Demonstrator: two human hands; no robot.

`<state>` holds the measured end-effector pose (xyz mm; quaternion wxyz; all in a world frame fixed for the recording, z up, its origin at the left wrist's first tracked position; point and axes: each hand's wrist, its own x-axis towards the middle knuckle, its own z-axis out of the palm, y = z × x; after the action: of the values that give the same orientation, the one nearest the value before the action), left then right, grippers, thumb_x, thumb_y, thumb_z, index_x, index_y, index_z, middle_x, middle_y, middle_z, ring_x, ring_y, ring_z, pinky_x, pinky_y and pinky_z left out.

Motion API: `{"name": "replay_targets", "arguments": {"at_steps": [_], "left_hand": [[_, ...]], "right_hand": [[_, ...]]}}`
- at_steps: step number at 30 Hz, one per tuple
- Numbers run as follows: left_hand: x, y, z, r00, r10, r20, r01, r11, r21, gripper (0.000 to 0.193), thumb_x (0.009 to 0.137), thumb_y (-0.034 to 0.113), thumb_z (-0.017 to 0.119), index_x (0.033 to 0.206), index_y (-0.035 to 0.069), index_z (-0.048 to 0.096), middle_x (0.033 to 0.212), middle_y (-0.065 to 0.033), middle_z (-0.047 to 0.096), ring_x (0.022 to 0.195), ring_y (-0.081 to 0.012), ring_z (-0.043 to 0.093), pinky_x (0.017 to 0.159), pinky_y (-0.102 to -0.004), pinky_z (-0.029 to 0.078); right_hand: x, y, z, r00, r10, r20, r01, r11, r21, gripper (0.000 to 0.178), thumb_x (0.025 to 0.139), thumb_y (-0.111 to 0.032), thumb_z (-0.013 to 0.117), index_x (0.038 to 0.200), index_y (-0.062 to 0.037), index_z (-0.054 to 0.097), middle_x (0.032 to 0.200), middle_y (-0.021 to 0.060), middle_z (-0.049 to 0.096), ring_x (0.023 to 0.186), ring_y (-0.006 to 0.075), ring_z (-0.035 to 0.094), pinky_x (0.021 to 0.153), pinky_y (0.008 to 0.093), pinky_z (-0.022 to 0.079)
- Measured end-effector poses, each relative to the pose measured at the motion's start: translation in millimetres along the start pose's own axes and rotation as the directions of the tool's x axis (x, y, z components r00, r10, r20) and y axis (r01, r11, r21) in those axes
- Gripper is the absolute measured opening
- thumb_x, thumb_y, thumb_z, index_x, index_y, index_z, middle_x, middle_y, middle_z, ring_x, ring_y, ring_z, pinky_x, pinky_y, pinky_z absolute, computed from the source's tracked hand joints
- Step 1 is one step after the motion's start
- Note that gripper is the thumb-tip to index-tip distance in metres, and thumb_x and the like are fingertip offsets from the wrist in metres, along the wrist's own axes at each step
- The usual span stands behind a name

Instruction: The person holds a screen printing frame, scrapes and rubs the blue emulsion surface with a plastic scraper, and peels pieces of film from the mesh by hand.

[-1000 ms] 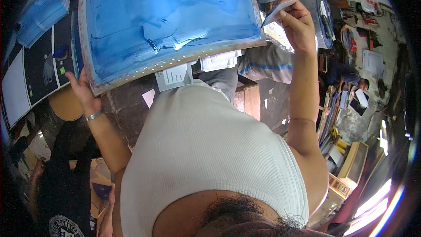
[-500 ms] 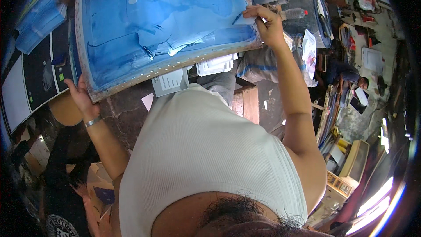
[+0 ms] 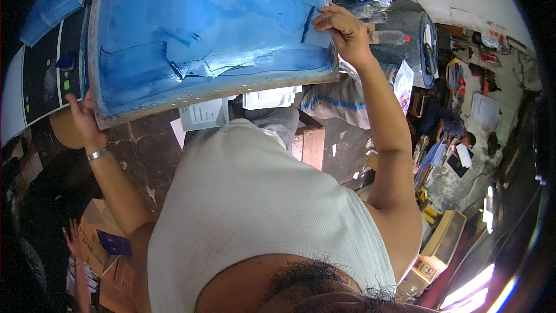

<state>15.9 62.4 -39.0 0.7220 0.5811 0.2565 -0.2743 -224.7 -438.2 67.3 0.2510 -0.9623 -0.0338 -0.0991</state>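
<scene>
A large screen printing frame (image 3: 223, 29), with blue-stained mesh and a worn, pale border, fills the upper middle of the head view, slightly tilted. My left hand (image 3: 88, 120) grips its lower left corner; the thumb sticks up outside and the other fingers are partly hidden by the frame. On the opposite side, my right hand (image 3: 346, 33) is closed over the right edge, fingertips bent onto the mesh. Below the frame's near edge, a grey box (image 3: 205, 114) and a stack of white paper (image 3: 269, 98) show in part.
Dark printed panels (image 3: 43, 81) lie at the left, below a blue paper stack (image 3: 55, 8). To the right are a plastic bottle (image 3: 389, 37) with a red cap and a pale sack (image 3: 336, 104). Another person (image 3: 449, 124) is at the far right; someone's hand (image 3: 74, 243) shows lower left.
The frame and both my hands have shifted slightly left in the view, with the grip kept. The surroundings have turned a little, and the other person's hand at lower left has moved.
</scene>
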Motion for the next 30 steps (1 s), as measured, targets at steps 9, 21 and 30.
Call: {"name": "replay_targets", "arguments": {"at_steps": [9,21,30], "left_hand": [[-11.9,5.7,14.3,0.995,-0.067,-0.072,0.059,0.992,-0.114,0.1,0.089,0.08,0.033,0.149,0.0,0.038,0.148,-0.0179,0.046,0.134,-0.0336,0.044,0.112,-0.0435,0.034],[-2.6,0.8,10.1,0.982,0.006,-0.19,-0.005,1.0,0.003,0.099,0.09,0.079,0.034,0.147,-0.002,0.04,0.143,-0.0179,0.051,0.131,-0.0326,0.048,0.11,-0.0427,0.036],[0.3,0.1,6.8,0.975,0.029,-0.222,-0.024,0.999,0.027,0.099,0.09,0.079,0.035,0.145,-0.002,0.042,0.14,-0.0178,0.054,0.128,-0.0318,0.05,0.109,-0.0421,0.038]], "right_hand": [[-2.1,25.8,-17.9,0.994,-0.013,0.11,0.012,1.0,0.014,0.029,0.063,0.019,0.056,0.082,0.0005,0.067,0.093,0.0116,0.074,0.11,0.0336,0.065,0.104,0.0464,0.046],[13.2,30.4,-21.6,0.977,-0.055,0.207,0.049,0.998,0.036,0.023,0.065,0.017,0.059,0.077,-0.0015,0.066,0.088,0.0082,0.074,0.109,0.0326,0.066,0.105,0.047,0.045],[40.0,30.9,-8.7,0.959,-0.198,0.204,0.189,0.98,0.061,0.025,0.062,0.018,0.056,0.075,-0.0016,0.066,0.085,0.0095,0.073,0.107,0.0321,0.067,0.108,0.0497,0.042]]}}
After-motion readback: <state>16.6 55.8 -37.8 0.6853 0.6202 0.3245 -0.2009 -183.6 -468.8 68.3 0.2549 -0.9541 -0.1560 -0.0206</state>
